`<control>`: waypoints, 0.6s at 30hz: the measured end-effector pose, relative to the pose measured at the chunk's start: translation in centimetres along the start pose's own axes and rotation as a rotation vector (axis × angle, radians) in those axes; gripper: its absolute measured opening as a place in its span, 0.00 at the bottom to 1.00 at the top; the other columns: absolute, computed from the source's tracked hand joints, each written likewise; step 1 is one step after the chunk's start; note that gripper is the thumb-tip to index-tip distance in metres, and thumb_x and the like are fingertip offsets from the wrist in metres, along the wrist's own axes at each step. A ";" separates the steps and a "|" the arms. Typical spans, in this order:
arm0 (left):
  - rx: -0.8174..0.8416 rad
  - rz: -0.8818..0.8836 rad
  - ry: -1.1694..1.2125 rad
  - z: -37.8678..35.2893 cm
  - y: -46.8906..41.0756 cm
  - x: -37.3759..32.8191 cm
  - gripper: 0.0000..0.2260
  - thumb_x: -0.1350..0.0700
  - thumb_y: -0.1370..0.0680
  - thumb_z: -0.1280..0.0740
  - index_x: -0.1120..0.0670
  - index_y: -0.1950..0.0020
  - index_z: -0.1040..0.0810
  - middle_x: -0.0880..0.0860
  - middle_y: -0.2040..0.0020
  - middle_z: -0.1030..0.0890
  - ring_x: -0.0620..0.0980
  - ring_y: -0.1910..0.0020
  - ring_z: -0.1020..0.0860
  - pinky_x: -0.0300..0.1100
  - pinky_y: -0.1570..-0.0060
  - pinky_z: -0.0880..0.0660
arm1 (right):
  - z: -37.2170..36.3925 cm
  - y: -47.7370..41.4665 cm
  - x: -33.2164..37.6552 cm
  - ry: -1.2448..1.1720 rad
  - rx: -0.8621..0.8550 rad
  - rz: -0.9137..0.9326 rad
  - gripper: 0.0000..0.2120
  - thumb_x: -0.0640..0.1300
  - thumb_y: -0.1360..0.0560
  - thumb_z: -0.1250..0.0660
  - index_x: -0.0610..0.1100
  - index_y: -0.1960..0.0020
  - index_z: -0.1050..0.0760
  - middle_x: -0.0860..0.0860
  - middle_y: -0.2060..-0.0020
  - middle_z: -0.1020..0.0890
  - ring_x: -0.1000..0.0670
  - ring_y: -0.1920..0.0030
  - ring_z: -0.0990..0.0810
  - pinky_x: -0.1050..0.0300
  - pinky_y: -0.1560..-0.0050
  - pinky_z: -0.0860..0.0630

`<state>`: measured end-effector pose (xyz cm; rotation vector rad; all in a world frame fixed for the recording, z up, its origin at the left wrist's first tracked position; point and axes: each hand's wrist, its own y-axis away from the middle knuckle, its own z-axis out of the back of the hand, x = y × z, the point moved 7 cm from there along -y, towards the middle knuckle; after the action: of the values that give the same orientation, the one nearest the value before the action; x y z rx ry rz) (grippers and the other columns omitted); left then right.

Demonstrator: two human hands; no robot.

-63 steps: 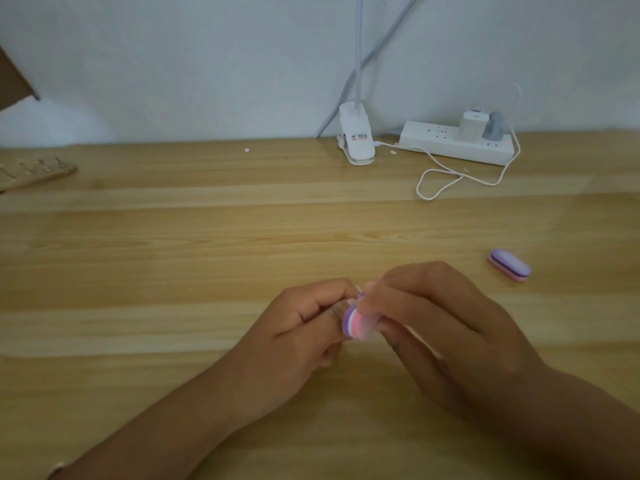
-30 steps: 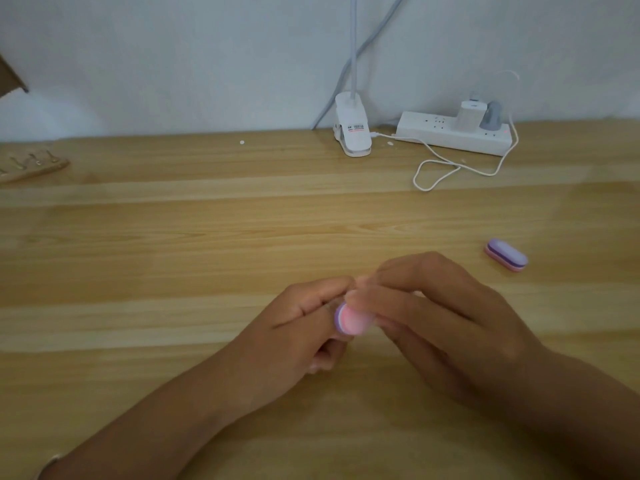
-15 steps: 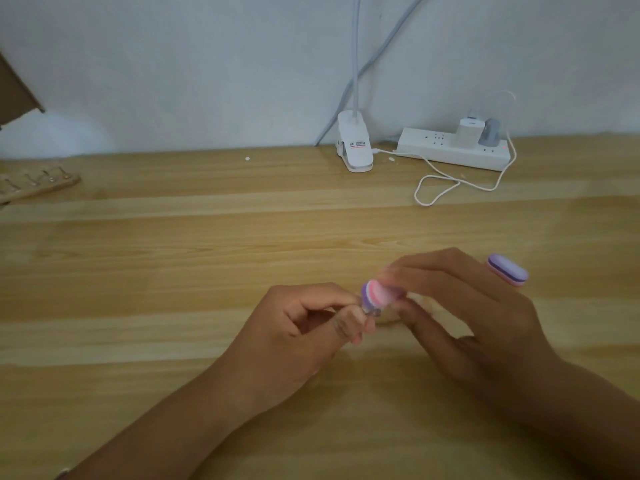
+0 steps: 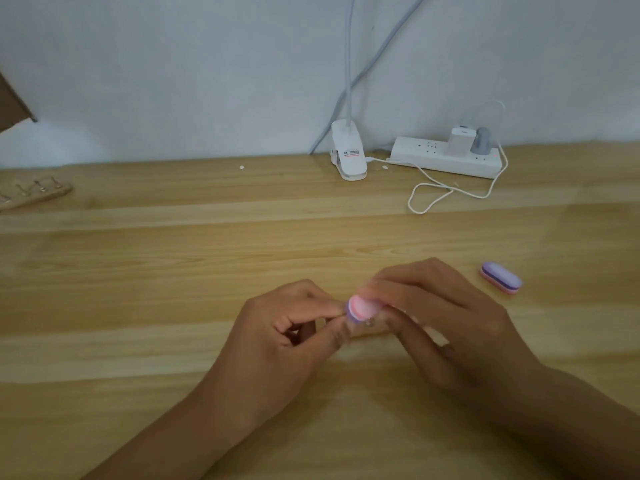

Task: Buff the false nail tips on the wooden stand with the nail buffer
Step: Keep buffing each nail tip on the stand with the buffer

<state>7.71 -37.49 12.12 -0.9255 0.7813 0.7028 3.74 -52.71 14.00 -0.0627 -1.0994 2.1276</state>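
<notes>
Nearest us, the right hand has its fingers curled and grips the nail buffer. The buffer's pink face is turned toward us with a purple layer behind it, slightly blurred.

The left hand is touching the buffer's left side. Its fingers are curled, and thumb and forefinger pinch a small shiny piece that shows just under the buffer. It is too small for us to identify.

Right of the buffer, clear of both hands, a second buffer lies flat on the desk, purple on top and pink beneath.

Far left of the buffer, toward the wall, is the wooden stand. What stands on it is too small to make out.

Beyond the buffer, at the wall, stands a white clip lamp with a label whose writing is unreadable.

Beyond the buffer and to its right sits a white power strip with a white charger and a grey plug seated in it. A white cable loops on the desk in front of the strip.
</notes>
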 end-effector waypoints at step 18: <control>-0.005 0.051 0.088 -0.2 0.0 -0.2 0.07 0.49 0.29 0.27 0.49 0.55 0.13 0.51 0.61 0.20 0.55 0.68 0.26 0.40 0.70 0.32 | -0.4 0.1 1.2 0.095 0.049 0.105 0.14 0.28 0.26 0.31 0.39 0.44 0.17 0.48 0.47 0.19 0.51 0.48 0.21 0.63 0.43 0.28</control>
<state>7.56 -37.65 12.17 -0.9488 0.8836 0.7121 2.95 -51.66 13.99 -0.1999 -1.0078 2.2202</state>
